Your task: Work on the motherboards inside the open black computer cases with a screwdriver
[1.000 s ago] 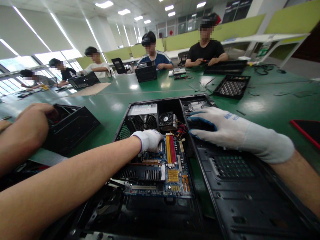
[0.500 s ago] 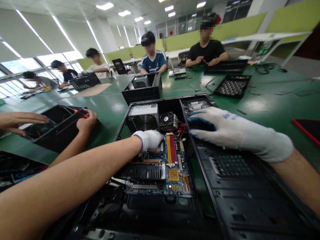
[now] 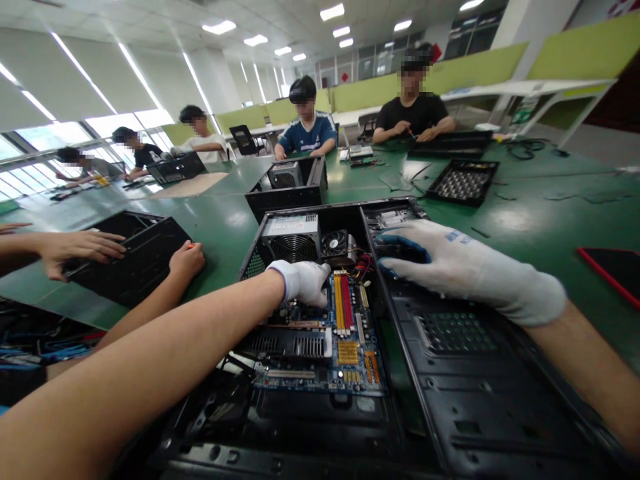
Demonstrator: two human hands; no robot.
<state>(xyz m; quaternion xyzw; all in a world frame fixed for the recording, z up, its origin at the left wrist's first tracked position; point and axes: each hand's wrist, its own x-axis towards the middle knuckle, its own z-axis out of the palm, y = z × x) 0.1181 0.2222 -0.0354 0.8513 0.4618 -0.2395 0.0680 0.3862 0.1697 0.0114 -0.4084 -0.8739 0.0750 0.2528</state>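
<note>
An open black computer case [image 3: 345, 433] lies in front of me with a blue motherboard [image 3: 300, 375] inside. My left hand [image 3: 304, 281], in a white glove, is over the upper part of the board, beside the yellow and red memory slots [image 3: 344, 303]. Its fingers are curled down and closed; what is between them is hidden. My right hand [image 3: 430, 257], gloved in white with blue finger pads, rests on the case's right section. Its thumb and fingers are apart around a dark gap. Behind the left hand sit a power supply [image 3: 291, 239] and a processor fan [image 3: 336, 245].
On the left, a co-worker's hands [image 3: 83, 250] are at another black case [image 3: 145, 260]. A further case [image 3: 287, 190] stands ahead. A black tray [image 3: 464, 182], loose cables [image 3: 533, 148] and a red-edged black mat [image 3: 613, 273] lie to the right. Several people sit around the green table.
The co-worker's case on the left has tilted up, and that person's hands have shifted. My left hand has turned slightly over the board; my right hand stays on the case.
</note>
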